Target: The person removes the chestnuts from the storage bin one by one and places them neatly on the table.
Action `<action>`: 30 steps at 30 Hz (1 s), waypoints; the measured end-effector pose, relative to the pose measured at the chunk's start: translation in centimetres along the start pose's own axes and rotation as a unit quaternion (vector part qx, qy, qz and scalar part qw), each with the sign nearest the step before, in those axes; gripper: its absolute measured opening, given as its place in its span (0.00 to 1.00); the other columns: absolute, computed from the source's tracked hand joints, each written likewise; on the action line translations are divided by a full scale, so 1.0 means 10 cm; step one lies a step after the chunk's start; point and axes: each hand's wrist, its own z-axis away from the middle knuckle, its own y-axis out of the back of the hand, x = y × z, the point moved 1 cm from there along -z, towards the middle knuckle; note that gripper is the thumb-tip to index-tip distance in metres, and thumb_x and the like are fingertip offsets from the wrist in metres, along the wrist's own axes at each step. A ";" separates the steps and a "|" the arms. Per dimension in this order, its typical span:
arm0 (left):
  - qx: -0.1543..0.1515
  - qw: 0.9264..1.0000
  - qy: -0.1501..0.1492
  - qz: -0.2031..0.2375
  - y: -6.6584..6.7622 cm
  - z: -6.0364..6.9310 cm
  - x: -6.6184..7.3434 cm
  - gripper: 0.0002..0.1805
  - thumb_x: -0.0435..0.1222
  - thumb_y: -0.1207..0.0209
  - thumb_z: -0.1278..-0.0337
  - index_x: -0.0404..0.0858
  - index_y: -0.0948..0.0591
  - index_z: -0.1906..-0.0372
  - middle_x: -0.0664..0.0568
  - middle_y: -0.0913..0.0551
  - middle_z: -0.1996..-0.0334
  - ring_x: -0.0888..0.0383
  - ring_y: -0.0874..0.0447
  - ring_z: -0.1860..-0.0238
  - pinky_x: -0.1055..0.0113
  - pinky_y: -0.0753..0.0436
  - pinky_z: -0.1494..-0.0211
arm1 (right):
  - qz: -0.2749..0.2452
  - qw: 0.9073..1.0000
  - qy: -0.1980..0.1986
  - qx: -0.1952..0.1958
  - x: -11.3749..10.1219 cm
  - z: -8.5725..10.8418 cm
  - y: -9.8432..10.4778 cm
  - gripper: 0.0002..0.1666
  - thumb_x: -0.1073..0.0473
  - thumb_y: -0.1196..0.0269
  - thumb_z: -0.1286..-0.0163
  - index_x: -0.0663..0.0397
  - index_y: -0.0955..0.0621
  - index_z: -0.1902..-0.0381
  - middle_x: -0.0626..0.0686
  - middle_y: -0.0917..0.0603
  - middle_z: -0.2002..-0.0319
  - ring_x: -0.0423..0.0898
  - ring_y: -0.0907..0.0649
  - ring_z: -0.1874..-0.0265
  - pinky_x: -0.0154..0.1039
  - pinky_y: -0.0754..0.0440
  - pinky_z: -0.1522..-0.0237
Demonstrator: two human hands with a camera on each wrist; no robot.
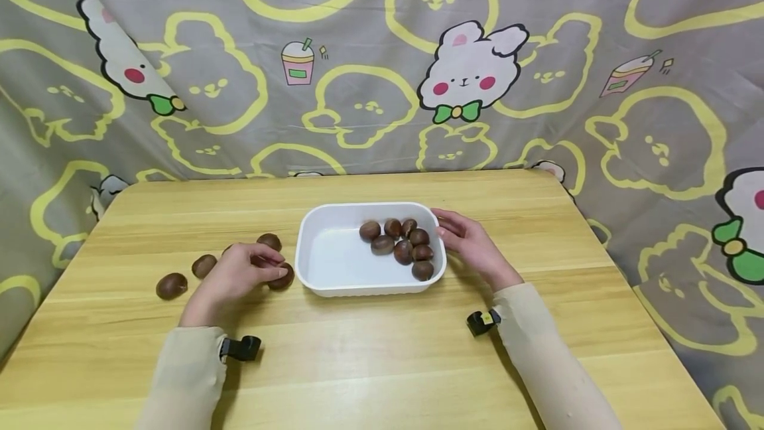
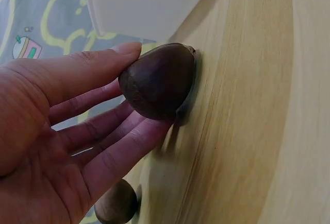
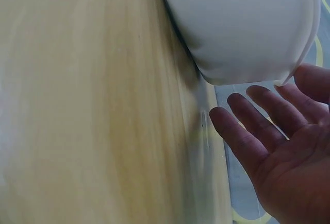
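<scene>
A brown chestnut [image 2: 159, 81] is pinched between the thumb and fingers of my left hand [image 1: 229, 277], just left of a white plastic tray [image 1: 352, 292]. It is at or very near the tabletop. My right hand [image 1: 474, 247] is at the tray's right end, its thumb touching the rim and its other fingers extended beside the outer wall [image 3: 247, 33]. Inside the tray, several chestnuts [image 1: 402, 252] lie grouped toward the right. More chestnuts lie around the left hand, including one at far left [image 1: 172, 286] and one behind the fingers [image 1: 270, 241]; another is partly hidden by the hand.
Everything stands on a light wooden table [image 1: 370, 363]. A grey patterned curtain [image 1: 358, 38] hangs behind the table and along its sides. Each wrist wears a black strap mount, such as the left one [image 1: 241, 348].
</scene>
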 end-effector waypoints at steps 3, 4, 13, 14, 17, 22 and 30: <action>-0.001 1.000 0.003 -0.004 -0.01 -0.01 0.01 0.12 0.37 0.31 0.43 0.34 0.15 0.57 0.50 0.15 0.66 0.55 0.18 0.62 0.61 0.21 0.58 | 0.000 1.000 0.000 0.002 0.00 0.00 0.00 0.29 0.60 0.44 0.24 0.60 0.33 0.28 0.64 0.28 0.35 0.58 0.26 0.38 0.41 0.22 0.46; -0.002 1.000 0.003 -0.006 -0.01 -0.01 0.01 0.12 0.36 0.31 0.43 0.34 0.15 0.57 0.50 0.15 0.66 0.55 0.18 0.62 0.61 0.21 0.58 | 0.001 1.000 0.000 0.003 0.00 0.00 0.00 0.29 0.60 0.44 0.24 0.60 0.33 0.28 0.64 0.28 0.35 0.58 0.26 0.38 0.41 0.22 0.46; -0.014 1.000 -0.012 -0.020 -0.02 -0.03 0.02 0.12 0.34 0.34 0.41 0.32 0.16 0.55 0.50 0.17 0.66 0.54 0.20 0.63 0.61 0.22 0.60 | -0.001 1.000 0.000 0.011 0.01 0.00 0.00 0.29 0.62 0.43 0.25 0.60 0.33 0.29 0.65 0.26 0.37 0.58 0.25 0.39 0.40 0.22 0.46; -0.014 1.000 -0.012 -0.022 -0.02 -0.03 0.01 0.12 0.34 0.34 0.40 0.32 0.16 0.54 0.50 0.17 0.66 0.54 0.20 0.63 0.61 0.22 0.60 | -0.002 1.000 0.000 0.012 0.01 0.00 0.00 0.29 0.62 0.43 0.25 0.60 0.32 0.29 0.65 0.26 0.37 0.58 0.25 0.39 0.40 0.22 0.46; -0.011 1.000 -0.013 -0.026 -0.02 -0.03 0.00 0.12 0.34 0.35 0.40 0.32 0.16 0.53 0.50 0.17 0.65 0.54 0.20 0.62 0.61 0.22 0.59 | 0.002 1.000 0.001 0.013 0.01 -0.01 0.00 0.28 0.63 0.43 0.25 0.60 0.32 0.29 0.64 0.27 0.36 0.58 0.25 0.39 0.40 0.22 0.46; 0.010 0.999 -0.013 -0.036 -0.03 -0.01 0.00 0.14 0.35 0.35 0.39 0.32 0.16 0.52 0.50 0.16 0.63 0.52 0.19 0.59 0.58 0.21 0.57 | 0.007 1.000 0.005 0.015 0.00 -0.02 -0.01 0.28 0.64 0.43 0.25 0.62 0.32 0.30 0.63 0.27 0.36 0.55 0.26 0.37 0.39 0.24 0.44; 0.032 0.997 -0.012 -0.074 0.02 0.06 0.17 0.14 0.40 0.37 0.36 0.34 0.15 0.54 0.51 0.16 0.63 0.50 0.21 0.57 0.55 0.24 0.54 | 0.026 0.999 0.000 0.027 0.01 -0.02 -0.02 0.27 0.63 0.43 0.25 0.61 0.31 0.30 0.62 0.26 0.36 0.54 0.26 0.38 0.38 0.25 0.43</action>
